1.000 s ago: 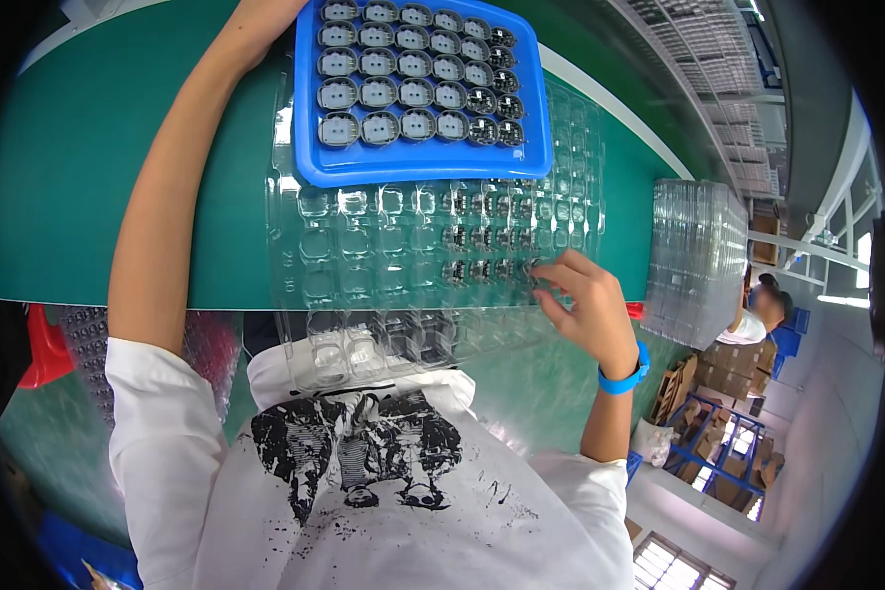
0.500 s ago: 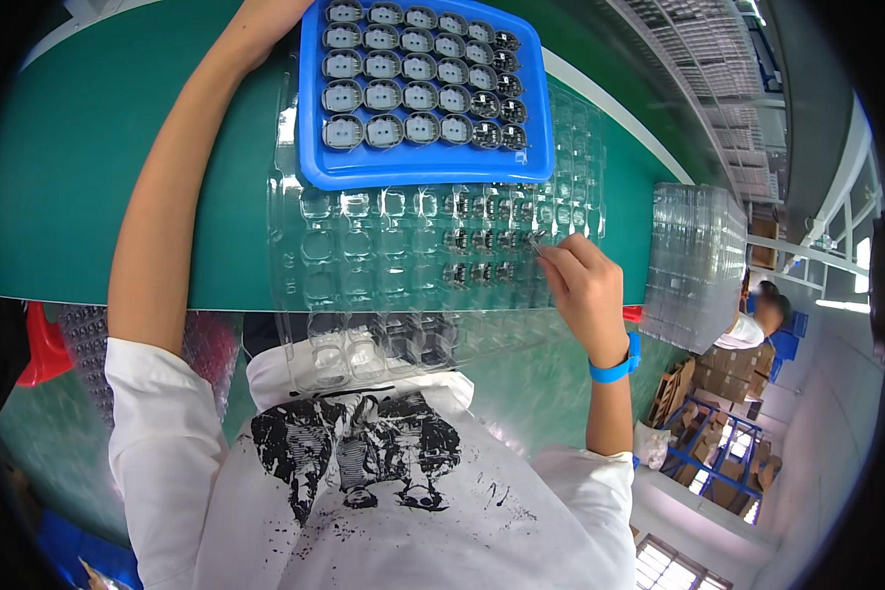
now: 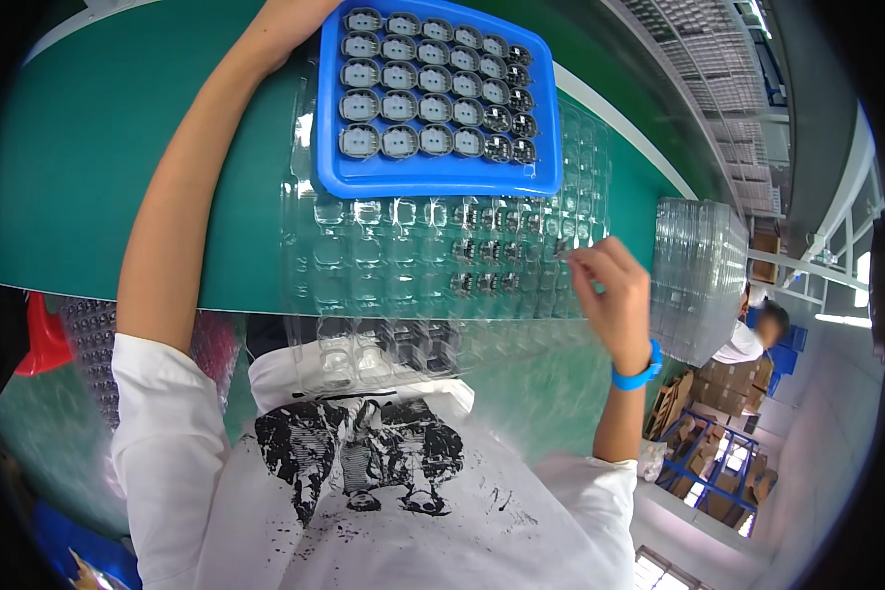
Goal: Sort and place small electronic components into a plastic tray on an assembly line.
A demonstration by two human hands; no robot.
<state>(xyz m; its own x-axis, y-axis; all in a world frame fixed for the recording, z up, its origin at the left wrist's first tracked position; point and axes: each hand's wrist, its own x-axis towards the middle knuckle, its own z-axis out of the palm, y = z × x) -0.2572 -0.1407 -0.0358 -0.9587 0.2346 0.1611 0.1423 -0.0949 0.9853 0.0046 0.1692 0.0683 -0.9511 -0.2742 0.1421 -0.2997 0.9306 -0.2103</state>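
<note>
Small dark part (image 3: 562,249) was pinched by right hand (image 3: 614,287); blue tray (image 3: 433,180) was seemingly steadied by left hand (image 3: 293,24), grip indeterminable.

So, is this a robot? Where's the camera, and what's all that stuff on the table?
No robot here, just a person with two bare hands! The camera is worn on the person's head and looks down, so you see their own arms and shirt. Its very wide lens makes straight edges look bent.

On the green table is a clear plastic tray with many little pockets; some hold small dark pieces. A blue tray covers part of it and carries rows of round parts.

The right hand pinches one tiny dark piece between its fingertips. The left hand is by the blue tray's far left corner; its fingers are too hidden to tell its grip.
</note>
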